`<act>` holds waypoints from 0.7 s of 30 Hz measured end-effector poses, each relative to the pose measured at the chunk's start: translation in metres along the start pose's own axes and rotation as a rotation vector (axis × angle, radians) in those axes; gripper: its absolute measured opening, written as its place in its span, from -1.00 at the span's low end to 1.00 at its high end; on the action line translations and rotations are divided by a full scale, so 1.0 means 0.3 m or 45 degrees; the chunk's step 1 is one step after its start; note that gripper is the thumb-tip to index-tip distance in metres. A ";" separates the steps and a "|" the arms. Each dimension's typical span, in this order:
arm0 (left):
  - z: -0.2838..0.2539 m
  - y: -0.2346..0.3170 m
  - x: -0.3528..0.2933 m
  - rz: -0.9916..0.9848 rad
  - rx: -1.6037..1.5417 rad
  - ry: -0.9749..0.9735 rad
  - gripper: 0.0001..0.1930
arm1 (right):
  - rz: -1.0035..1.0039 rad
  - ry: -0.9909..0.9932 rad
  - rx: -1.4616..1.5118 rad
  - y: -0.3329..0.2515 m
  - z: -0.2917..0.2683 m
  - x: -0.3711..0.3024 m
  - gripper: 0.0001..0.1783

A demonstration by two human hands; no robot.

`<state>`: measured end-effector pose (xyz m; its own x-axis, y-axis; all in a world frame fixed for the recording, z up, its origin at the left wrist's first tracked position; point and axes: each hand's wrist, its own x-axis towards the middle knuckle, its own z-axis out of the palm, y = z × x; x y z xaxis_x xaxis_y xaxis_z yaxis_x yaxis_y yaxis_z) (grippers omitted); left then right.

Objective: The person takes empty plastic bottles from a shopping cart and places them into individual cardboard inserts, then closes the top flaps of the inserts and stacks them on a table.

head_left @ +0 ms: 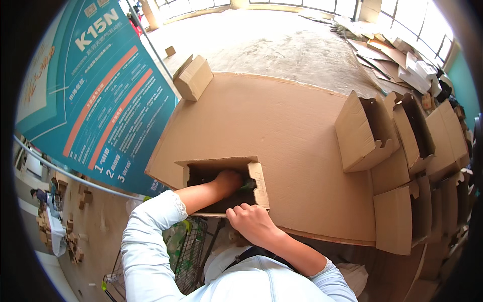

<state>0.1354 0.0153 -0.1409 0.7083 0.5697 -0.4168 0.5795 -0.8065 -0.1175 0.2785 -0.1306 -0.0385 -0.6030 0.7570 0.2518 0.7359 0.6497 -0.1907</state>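
Note:
An open cardboard box [260, 182] stands near the front edge of a cardboard-covered table [282, 121]. My left hand [229, 183] reaches deep into it, and its fingers are hidden in the shadow. Beside that hand, inside the box, something dark green and shiny shows in part; its kind I cannot make out. My right hand [249, 220] is closed over the box's near right corner, fingers curled on the rim.
Several open boxes [362, 133] crowd the table's right side. A smaller box [195, 79] sits at the far left corner. A blue-green banner [100, 100] leans along the left. Below the table, a wire cart [188, 246] holds green bottles. Flattened cardboard [385, 55] lies at the back right.

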 end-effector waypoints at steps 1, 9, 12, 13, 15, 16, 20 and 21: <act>0.001 0.000 -0.006 0.052 0.055 0.011 -0.89 | -0.001 0.006 0.021 -0.001 0.001 0.001 -0.92; -0.351 -0.162 -0.330 0.036 -0.724 0.189 -0.63 | 0.138 -0.025 0.136 0.031 -0.017 0.041 -0.89; -0.382 -0.228 -0.632 -0.295 -1.161 0.772 -0.67 | 0.174 0.001 0.164 0.036 -0.043 0.054 -0.81; -0.343 -0.256 -0.744 -0.440 -1.309 0.927 -0.67 | 0.186 0.019 0.174 0.031 -0.042 0.054 -0.78; -0.166 -0.301 -0.959 -0.797 -1.281 1.134 -0.69 | 0.200 0.019 0.194 0.016 -0.051 0.058 -0.76; -0.017 -0.316 -1.065 -1.041 -1.142 1.148 -0.70 | 0.207 -0.004 0.181 0.014 -0.057 0.060 -0.75; 0.680 -0.259 -1.410 -1.686 -0.958 0.603 -0.66 | 0.234 -0.007 0.204 -0.002 -0.062 0.087 -0.81; 0.827 -0.218 -1.448 -1.679 -1.033 0.588 -0.65 | 0.263 -0.018 0.214 -0.012 -0.063 0.094 -0.81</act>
<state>-0.3102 -0.2187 -0.1757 -0.4621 0.8805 -0.1062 0.7952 0.4644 0.3899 0.2647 -0.1128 -0.0128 -0.4506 0.8748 0.1782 0.7830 0.4831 -0.3917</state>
